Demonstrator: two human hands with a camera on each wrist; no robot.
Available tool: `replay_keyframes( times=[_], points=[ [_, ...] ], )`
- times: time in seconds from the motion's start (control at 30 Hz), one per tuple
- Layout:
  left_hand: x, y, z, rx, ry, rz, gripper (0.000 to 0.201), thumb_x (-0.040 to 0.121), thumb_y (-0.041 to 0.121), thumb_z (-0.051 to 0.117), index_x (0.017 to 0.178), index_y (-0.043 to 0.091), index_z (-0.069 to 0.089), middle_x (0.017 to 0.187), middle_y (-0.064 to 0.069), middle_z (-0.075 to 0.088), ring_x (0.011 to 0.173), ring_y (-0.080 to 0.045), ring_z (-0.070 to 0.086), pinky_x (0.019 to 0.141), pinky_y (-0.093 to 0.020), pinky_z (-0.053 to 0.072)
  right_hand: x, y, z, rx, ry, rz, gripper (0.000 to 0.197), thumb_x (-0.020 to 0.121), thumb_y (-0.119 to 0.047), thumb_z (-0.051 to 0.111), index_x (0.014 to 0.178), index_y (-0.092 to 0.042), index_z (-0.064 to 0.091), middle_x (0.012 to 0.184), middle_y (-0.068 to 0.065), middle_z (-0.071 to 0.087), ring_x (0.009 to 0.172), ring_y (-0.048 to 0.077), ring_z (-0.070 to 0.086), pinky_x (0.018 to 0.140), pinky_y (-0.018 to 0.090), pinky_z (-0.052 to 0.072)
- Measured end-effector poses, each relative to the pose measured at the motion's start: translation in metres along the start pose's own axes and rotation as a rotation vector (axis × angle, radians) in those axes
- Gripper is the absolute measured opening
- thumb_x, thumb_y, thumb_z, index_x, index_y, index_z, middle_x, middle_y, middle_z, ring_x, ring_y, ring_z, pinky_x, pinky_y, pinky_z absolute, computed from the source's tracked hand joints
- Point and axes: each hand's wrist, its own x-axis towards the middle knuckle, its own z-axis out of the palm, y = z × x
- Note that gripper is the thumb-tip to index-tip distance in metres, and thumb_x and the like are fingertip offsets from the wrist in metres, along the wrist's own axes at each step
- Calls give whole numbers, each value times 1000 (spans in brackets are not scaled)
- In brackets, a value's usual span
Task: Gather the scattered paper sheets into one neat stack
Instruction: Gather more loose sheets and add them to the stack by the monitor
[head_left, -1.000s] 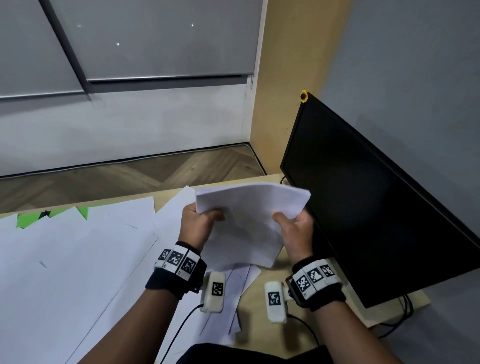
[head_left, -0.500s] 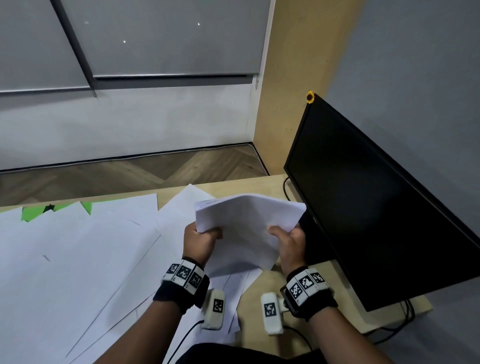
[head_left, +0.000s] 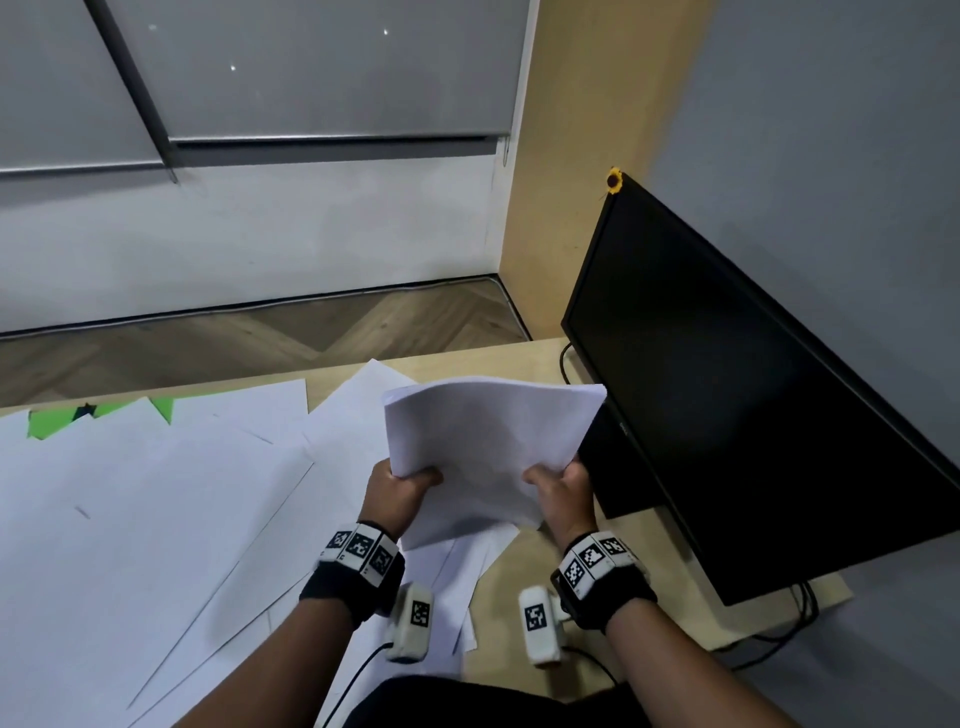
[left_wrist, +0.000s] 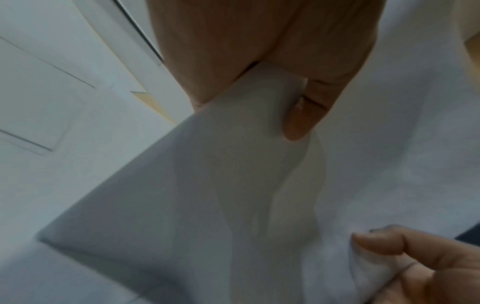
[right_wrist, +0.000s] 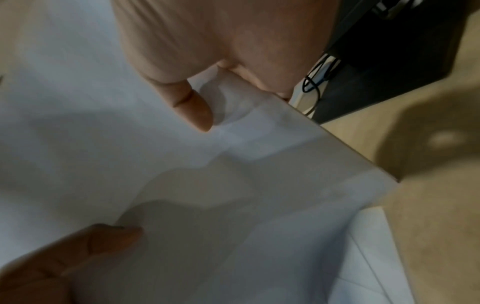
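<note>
A bundle of white paper sheets (head_left: 488, 452) is held above the wooden desk (head_left: 524, 358), its far end bowed upward. My left hand (head_left: 400, 488) grips its left side, thumb on top. My right hand (head_left: 561, 486) grips the right side the same way. In the left wrist view the sheets (left_wrist: 207, 185) sit between the left thumb and fingers (left_wrist: 298, 123), and the right hand's thumb shows at the lower right. In the right wrist view the sheets (right_wrist: 233, 185) are pinched under the right thumb (right_wrist: 197, 111). More white sheets (head_left: 156, 519) lie scattered over the desk to the left.
A black monitor (head_left: 753, 389) stands close on the right, its edge just behind the held sheets, with cables (head_left: 795, 608) trailing below. A green paper scrap (head_left: 98, 413) peeks out at the desk's far left. A few loose sheets (head_left: 457, 587) lie under my hands.
The bundle has come a little nearer to me and its sheets look more closely aligned. Both hands keep their grip and have slid toward its near end.
</note>
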Motion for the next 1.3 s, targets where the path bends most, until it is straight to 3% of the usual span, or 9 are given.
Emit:
replay_keyframes(
  times=[0.27,0.37,0.5,0.6,0.73,0.87,1.03,1.13,1.3],
  points=[
    [13,5,-25,61,-43,-11,24,58,22,71,63,0,66,62,-10,61,60,-21,54,60,-35,44,-1,-27,-6,131,-163,0,38,75,19,66,101,-6,56,97,16,72,82,24,68,66,31,57],
    [8,11,-31,-93,-86,-113,14,59,9,71,68,2,64,63,-12,53,60,-20,50,61,-32,41,-8,-18,-24,150,-383,120,38,75,2,78,110,0,64,105,19,72,92,31,71,75,38,58],
    [7,-3,-24,-187,-55,-285,25,78,-9,60,59,1,48,41,-2,38,31,-14,36,37,-17,32,-15,27,-21,-84,-431,274,41,67,-4,83,106,-5,70,106,13,74,100,31,70,91,44,55],
    [17,-35,-24,-142,-15,-363,10,64,2,71,70,2,63,64,-14,57,55,-25,53,59,-33,44,-11,52,-17,-160,-366,327,34,68,-1,82,100,-7,71,100,6,76,100,27,71,92,39,55],
    [10,-85,-19,102,-75,-507,42,73,19,73,107,-1,61,96,-16,62,86,-31,62,80,-38,52,-7,92,-21,-280,-361,480,71,45,-22,90,110,-5,68,103,1,75,98,22,70,97,41,52],
    [-8,-105,-13,301,-21,-545,48,76,19,72,117,5,51,102,-12,63,85,-27,59,67,-27,45,8,160,-33,-332,-333,572,106,18,-34,94,116,-5,64,107,3,73,99,24,69,95,41,53],
    [-5,-115,-12,288,-43,-564,61,67,31,72,119,4,54,106,-12,65,91,-29,63,78,-31,50,-16,124,-25,-302,-310,577,66,44,-16,85,107,-6,70,98,3,76,95,26,70,92,42,54],
    [-6,-122,-13,334,-81,-606,39,81,32,64,114,12,66,121,-17,63,104,-34,62,87,-31,48,-20,122,-26,-271,-282,536,62,48,-14,84,108,-8,71,97,0,76,94,24,70,94,41,54],
    [-12,-107,-3,191,-212,-591,47,55,15,72,100,5,67,91,-12,68,84,-29,63,90,-46,55,-13,119,-41,-225,-226,411,41,62,-5,84,99,-13,72,98,0,76,94,21,71,90,37,55]
  ],
)
